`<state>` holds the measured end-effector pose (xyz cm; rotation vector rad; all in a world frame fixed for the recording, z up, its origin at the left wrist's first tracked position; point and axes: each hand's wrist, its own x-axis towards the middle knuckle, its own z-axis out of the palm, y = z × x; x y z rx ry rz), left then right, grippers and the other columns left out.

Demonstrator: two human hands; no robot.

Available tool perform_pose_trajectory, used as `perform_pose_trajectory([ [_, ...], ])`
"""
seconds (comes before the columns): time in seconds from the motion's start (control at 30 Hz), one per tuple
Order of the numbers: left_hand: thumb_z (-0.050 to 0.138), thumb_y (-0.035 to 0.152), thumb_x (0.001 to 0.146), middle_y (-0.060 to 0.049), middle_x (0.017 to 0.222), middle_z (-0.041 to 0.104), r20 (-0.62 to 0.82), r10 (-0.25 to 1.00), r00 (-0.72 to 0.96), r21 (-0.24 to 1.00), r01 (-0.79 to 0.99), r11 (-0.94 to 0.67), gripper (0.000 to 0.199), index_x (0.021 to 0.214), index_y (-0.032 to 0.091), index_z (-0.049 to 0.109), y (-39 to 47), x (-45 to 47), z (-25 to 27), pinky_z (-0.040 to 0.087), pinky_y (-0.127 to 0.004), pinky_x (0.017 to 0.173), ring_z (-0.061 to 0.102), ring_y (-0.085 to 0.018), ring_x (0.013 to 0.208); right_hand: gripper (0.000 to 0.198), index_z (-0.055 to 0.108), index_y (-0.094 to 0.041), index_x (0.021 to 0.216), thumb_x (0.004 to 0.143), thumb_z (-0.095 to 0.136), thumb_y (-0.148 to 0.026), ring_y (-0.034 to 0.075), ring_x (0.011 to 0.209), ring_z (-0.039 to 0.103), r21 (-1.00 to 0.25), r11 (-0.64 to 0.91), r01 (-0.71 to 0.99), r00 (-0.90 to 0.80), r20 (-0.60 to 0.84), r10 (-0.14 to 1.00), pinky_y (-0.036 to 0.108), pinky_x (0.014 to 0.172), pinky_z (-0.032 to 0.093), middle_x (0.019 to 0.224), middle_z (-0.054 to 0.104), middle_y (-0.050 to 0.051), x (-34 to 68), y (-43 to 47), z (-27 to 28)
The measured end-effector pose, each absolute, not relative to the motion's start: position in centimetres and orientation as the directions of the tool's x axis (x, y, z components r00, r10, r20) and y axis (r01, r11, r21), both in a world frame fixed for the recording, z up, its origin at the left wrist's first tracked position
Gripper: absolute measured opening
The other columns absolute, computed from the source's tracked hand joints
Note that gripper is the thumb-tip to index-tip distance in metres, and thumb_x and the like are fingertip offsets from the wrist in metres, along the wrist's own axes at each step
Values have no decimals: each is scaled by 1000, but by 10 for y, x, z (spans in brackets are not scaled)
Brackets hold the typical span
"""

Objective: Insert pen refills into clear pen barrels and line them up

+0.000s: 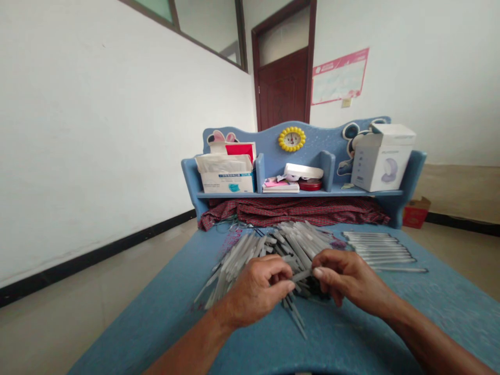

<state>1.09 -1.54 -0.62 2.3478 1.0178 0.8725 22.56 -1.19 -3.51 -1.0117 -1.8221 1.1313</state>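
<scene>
Between my two hands is a pale, translucent pen part [302,275], slanting up to the right. My left hand [260,284] pinches its left end between thumb and curled fingers. The other end is gripped by my right hand [347,278], with the thumb pressed against the fingers. Just behind them spreads a heap of frosted pen parts [238,255], with thin dark-tipped sticks [295,312] poking out toward me. To the right lies a row of clear pens [380,249] with dark ends, side by side. One pen [402,270] rests slightly apart, nearest me.
A blue table [156,323] carries a raised shelf [234,196] at its back. On it stand a mask box [228,181], a stack of papers [280,187], a red tin [310,185] and a white carton [380,161]. Checked cloth [297,211] lies bunched beneath.
</scene>
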Motion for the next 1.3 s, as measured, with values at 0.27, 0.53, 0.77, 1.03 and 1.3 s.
perform_pose_trajectory([
  [0.27, 61, 11, 73, 2, 64, 53, 398, 739, 543, 533, 519, -668, 5, 69, 15, 61, -17, 12, -6, 39, -21, 59, 52, -10, 63, 46, 54, -16, 64, 84, 49, -57, 7, 37, 50, -937, 268, 224, -418, 156, 895, 17, 35, 34, 51, 52, -2, 227, -12, -36],
  [0.53, 61, 13, 78, -1, 66, 56, 559, 532, 636, 183, 531, -827, 4, 75, 15, 59, -14, 11, -15, 38, -24, 59, 52, -13, 66, 44, 52, -16, 59, 78, 58, -56, 6, 35, 46, -954, 224, 197, -429, 122, 895, 18, 34, 35, 51, 51, -3, 224, -11, -42],
  [0.77, 48, 13, 87, -3, 69, 56, 624, 350, 698, -105, 519, -848, 12, 82, 16, 58, -14, 13, -18, 41, -26, 61, 51, -14, 65, 47, 50, -16, 57, 75, 59, -59, 6, 32, 46, -978, 136, 161, -424, 56, 904, 17, 31, 31, 45, 51, -4, 223, -12, -40],
  [1.03, 44, 12, 89, -3, 66, 55, 632, 293, 718, -245, 544, -803, 19, 81, 15, 61, -22, 18, -18, 37, -28, 58, 44, -15, 62, 46, 49, -16, 55, 77, 56, -55, 7, 27, 46, -995, 26, 93, -427, -16, 904, 17, 30, 30, 45, 57, -2, 223, -11, -39],
  [1.3, 42, 11, 89, -5, 71, 59, 652, 244, 717, -290, 534, -794, 19, 89, 13, 61, -21, 18, -22, 41, -29, 60, 47, -16, 65, 46, 46, -16, 55, 79, 54, -55, 6, 25, 44, -997, -27, 66, -414, -52, 909, 15, 28, 28, 44, 57, -1, 221, -13, -38],
])
